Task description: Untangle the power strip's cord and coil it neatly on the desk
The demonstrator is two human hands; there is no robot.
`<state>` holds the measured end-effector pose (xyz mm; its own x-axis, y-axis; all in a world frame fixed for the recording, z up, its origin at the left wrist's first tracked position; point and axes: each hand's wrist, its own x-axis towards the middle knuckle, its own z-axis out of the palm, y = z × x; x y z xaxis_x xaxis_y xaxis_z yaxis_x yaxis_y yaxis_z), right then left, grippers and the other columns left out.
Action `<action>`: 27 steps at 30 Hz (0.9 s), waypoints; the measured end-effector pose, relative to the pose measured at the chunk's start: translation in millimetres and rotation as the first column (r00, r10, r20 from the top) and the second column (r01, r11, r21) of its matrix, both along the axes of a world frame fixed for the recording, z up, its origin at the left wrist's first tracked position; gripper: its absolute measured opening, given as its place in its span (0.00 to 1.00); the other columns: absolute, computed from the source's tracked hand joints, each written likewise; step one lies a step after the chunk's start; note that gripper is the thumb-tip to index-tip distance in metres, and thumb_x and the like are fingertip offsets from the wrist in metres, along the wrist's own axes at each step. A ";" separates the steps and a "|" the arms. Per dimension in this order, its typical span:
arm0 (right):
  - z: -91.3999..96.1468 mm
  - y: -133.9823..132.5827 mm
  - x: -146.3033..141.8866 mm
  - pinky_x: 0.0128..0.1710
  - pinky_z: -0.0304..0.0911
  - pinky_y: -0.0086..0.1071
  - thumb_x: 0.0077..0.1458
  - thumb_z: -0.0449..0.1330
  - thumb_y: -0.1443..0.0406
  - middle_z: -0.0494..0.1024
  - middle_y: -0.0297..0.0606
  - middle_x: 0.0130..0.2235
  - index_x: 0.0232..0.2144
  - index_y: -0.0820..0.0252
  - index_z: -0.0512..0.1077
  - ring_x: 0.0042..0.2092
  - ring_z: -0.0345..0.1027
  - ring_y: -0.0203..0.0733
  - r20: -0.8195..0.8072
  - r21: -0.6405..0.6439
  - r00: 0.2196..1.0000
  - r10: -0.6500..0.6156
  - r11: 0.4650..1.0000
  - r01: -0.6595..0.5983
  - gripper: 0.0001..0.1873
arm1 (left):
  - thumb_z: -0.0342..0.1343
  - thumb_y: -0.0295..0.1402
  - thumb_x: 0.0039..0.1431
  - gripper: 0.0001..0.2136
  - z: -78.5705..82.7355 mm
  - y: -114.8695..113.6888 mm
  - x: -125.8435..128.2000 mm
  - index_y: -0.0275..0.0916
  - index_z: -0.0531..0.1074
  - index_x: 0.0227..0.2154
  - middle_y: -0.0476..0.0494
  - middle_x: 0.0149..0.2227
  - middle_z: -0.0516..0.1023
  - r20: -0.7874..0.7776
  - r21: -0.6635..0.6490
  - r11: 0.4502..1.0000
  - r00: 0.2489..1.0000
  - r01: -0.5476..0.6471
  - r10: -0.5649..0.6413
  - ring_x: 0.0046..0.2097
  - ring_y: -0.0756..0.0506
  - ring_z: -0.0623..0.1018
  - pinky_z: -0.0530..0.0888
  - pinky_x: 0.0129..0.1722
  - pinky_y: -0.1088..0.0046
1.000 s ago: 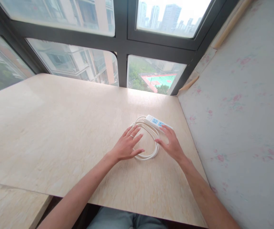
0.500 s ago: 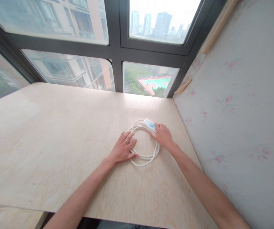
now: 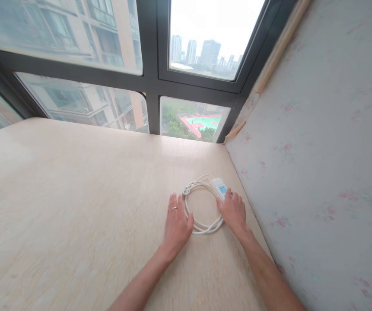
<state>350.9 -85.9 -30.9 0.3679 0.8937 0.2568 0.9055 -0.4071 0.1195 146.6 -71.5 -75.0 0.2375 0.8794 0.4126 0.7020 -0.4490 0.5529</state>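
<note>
A white power strip (image 3: 218, 185) with blue socket faces lies on the pale stone-patterned ledge (image 3: 75, 207), close to the wall. Its white cord (image 3: 205, 230) is wound in a loose ring beside it, and the plug (image 3: 186, 191) rests on the ring's left side. My right hand (image 3: 233, 210) grips the near end of the power strip, thumb on the inner side and fingers over the outer. At the ring's left edge, my left hand (image 3: 178, 222) lies with fingers extended, its thumb against the cord. A ring shows on one left finger.
A papered wall (image 3: 322, 172) with pink flowers rises along the ledge's right side. Dark window frames (image 3: 153, 86) stand at the back, with buildings and a sports court beyond the glass. Torn paper (image 3: 236, 130) curls out at the far right corner.
The power strip and coiled cord have shifted right, toward the wall, with my right hand. My left hand has turned more upright beside the coil, and the plug has come into sight. The view has tilted up.
</note>
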 end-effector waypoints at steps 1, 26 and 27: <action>-0.8 -7.2 3.2 0.40 0.63 0.43 0.61 0.53 0.57 0.72 0.61 0.45 0.57 0.74 0.62 0.46 0.68 0.59 -0.001 0.014 1.000 -0.021 1.000 0.021 0.29 | 0.48 0.31 0.61 0.31 -1.8 -1.8 9.1 0.29 0.47 0.65 0.21 0.66 0.52 0.007 -0.012 1.000 1.000 0.008 -0.008 0.68 0.32 0.51 0.62 0.62 0.46; -14.0 64.9 84.6 0.57 0.55 0.41 0.62 0.47 0.71 0.71 0.54 0.54 0.46 0.69 0.73 0.57 0.60 0.50 -0.074 0.284 0.986 0.147 0.951 -0.121 0.17 | 0.43 0.18 0.50 0.34 -8.7 150.8 133.7 0.26 0.53 0.64 0.26 0.63 0.60 0.127 -0.027 0.933 0.927 0.358 -0.352 0.67 0.39 0.57 0.58 0.66 0.54; -16.7 69.5 89.6 0.56 0.55 0.40 0.61 0.46 0.72 0.73 0.53 0.51 0.44 0.68 0.74 0.54 0.62 0.48 -0.104 0.304 0.977 0.188 0.941 -0.148 0.17 | 0.43 0.18 0.50 0.33 -9.2 154.7 136.0 0.26 0.54 0.63 0.27 0.63 0.61 0.151 -0.029 0.933 0.924 0.360 -0.352 0.67 0.39 0.58 0.57 0.66 0.54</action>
<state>440.4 -16.4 -47.6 0.2668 0.8377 0.4766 0.9633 -0.2469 -0.1053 282.6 83.2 -84.2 0.4821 0.7701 0.4178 0.4146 -0.6206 0.6655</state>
